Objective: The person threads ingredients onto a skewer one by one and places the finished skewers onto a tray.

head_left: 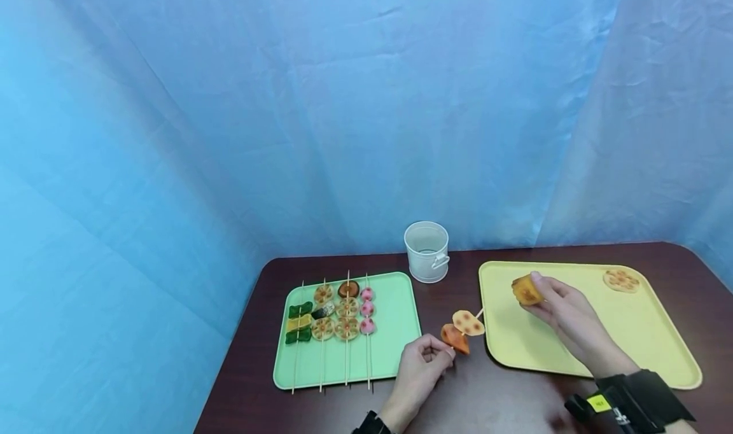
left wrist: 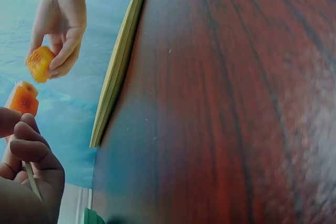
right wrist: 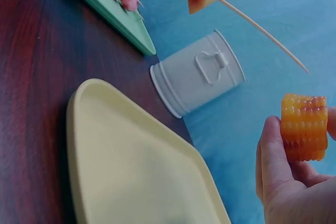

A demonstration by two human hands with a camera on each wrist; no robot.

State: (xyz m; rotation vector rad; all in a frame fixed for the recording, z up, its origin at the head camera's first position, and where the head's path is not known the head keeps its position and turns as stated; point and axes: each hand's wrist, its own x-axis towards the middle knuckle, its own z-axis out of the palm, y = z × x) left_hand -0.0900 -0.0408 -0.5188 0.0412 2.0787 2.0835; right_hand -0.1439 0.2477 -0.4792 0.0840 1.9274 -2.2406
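Observation:
My left hand point(head_left: 420, 367) pinches a thin wooden skewer point(right wrist: 265, 32) near its lower end, in front of the gap between the trays. Threaded on it are an orange piece point(head_left: 455, 338), close to my fingers, and a pale slice with brown spots point(head_left: 468, 323). The skewer's bare pointed tip sticks out beyond the slice. Over the yellow tray, my right hand point(head_left: 572, 322) holds a short chunk of corn cob point(right wrist: 304, 129) between thumb and fingers. The corn is apart from the skewer tip.
A green tray point(head_left: 395, 319) at left bears several loaded skewers. The yellow tray point(head_left: 618, 338) at right has a round spotted slice point(head_left: 621, 280) in its far corner. Between them at the back stands a white metal bucket point(head_left: 426, 259). Blue curtain point(head_left: 366, 116) hangs behind the table.

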